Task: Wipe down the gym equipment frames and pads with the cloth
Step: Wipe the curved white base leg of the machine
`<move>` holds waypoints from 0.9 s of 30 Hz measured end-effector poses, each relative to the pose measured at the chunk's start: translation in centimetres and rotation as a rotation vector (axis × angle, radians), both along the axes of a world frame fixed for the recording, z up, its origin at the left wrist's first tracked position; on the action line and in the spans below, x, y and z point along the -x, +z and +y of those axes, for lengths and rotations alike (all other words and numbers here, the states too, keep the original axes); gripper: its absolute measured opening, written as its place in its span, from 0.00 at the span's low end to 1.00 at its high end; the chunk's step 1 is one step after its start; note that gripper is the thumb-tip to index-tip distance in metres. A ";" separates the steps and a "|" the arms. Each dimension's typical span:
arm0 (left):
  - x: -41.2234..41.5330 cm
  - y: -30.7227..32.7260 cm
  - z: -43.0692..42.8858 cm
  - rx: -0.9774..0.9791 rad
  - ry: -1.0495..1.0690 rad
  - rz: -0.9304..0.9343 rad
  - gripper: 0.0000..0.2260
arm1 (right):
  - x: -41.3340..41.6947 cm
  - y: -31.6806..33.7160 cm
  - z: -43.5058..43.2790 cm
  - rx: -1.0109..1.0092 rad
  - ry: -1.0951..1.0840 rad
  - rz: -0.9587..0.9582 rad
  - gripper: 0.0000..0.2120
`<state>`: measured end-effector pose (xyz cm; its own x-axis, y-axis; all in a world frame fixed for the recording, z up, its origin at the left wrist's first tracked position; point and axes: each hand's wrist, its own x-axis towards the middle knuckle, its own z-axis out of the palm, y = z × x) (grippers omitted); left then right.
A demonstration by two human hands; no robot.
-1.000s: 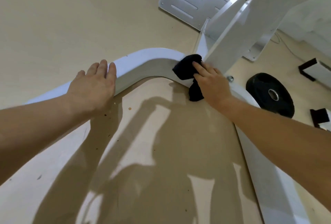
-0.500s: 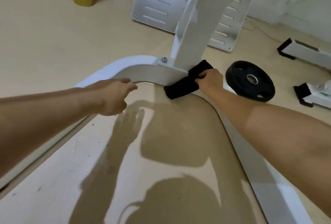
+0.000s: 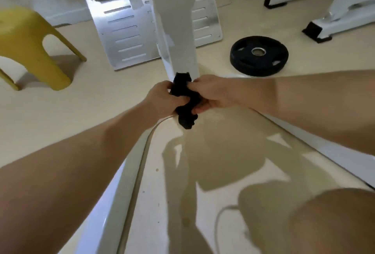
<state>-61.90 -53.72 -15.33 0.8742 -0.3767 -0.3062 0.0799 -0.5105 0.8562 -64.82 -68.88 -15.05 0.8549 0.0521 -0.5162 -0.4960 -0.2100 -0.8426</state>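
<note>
Black cloth point(image 3: 182, 89) bunched, seemingly against white upright frame point(image 3: 174, 30)

both hands bunching up a black cloth point(image 3: 183, 99) right at the base of the white upright post point(image 3: 176, 36), left hand point(image 3: 162, 97), right hand point(image 3: 211, 93), black weight plate point(image 3: 259, 55) on the floor nearby, yellow stool point(image 3: 26, 44) off left

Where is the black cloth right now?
In the head view the black cloth is in the middle, held by the left hand and the right hand, just in front of the foot of the white post.
</note>
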 end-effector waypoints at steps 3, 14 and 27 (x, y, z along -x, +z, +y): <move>-1.0 1.4 -1.7 -0.280 -0.237 -0.232 0.20 | 0.5 1.6 -1.4 0.063 0.033 -0.004 0.07; -5.3 -5.4 0.5 -1.309 -1.343 -0.963 0.12 | 7.8 -9.5 5.6 -0.211 -0.432 0.188 0.21; -12.5 -13.3 0.1 -1.274 -1.777 -1.357 0.10 | 2.2 -17.9 10.4 -0.270 -0.360 0.068 0.25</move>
<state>-49.40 -53.59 -28.64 -0.0207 -0.7449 -0.6669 -0.7577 0.4469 -0.4756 -67.07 -58.51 -32.97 0.8080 -0.1017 -0.5803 -0.5530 0.2086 -0.8066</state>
